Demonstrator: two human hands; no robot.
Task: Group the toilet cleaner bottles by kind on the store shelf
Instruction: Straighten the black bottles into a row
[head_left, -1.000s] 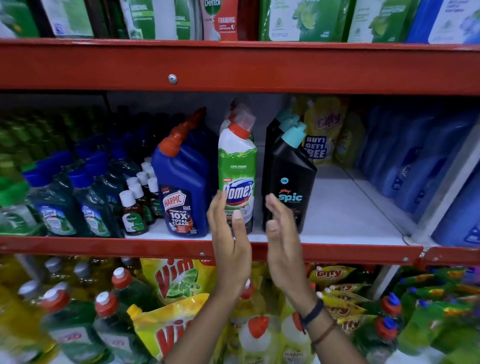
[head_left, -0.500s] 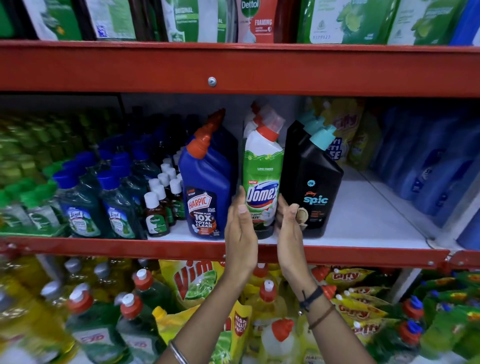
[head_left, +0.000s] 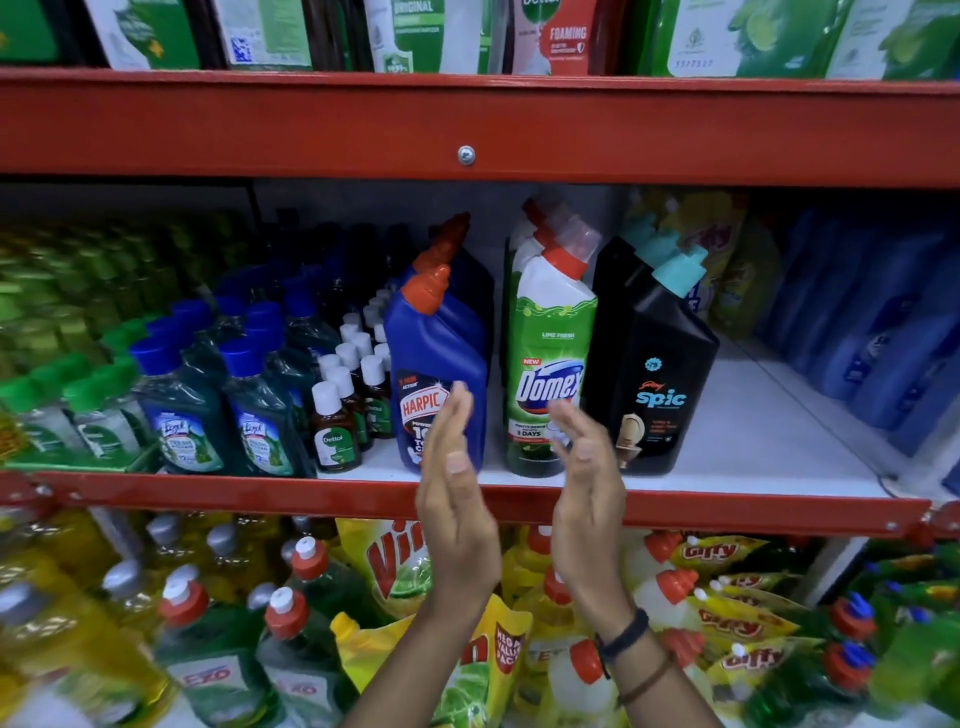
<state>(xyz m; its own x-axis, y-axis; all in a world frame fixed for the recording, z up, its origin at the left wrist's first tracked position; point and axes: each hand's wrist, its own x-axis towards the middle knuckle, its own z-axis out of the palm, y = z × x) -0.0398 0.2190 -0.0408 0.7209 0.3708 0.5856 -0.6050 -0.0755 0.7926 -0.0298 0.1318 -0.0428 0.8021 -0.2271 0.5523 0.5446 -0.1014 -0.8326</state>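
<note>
Three rows of toilet cleaner stand upright on the white middle shelf (head_left: 753, 447). A blue Harpic bottle (head_left: 436, 338) with an orange cap leads the left row. A green and white Domex bottle (head_left: 550, 332) leads the middle row. A black Spic bottle (head_left: 660, 364) with a teal cap leads the right row. More bottles of each kind stand behind. My left hand (head_left: 454, 483) is raised flat in front of the Harpic bottle, holding nothing. My right hand (head_left: 587, 478) is flat in front of the gap between Domex and Spic, fingers apart, holding nothing.
Small brown Dettol bottles (head_left: 335, 431) and blue-capped Lizol bottles (head_left: 182, 410) fill the shelf's left. Blue bottles (head_left: 883, 332) stand at the right, yellow pouches behind. A red shelf rail (head_left: 727, 506) runs below the bottles. Dish-wash bottles and Vim pouches (head_left: 395, 566) crowd the lower shelf.
Both hands were pressed on the sides of the Domex bottle half a second ago. They have since let go, drawn back toward me and spread apart. The view has shifted right.
</note>
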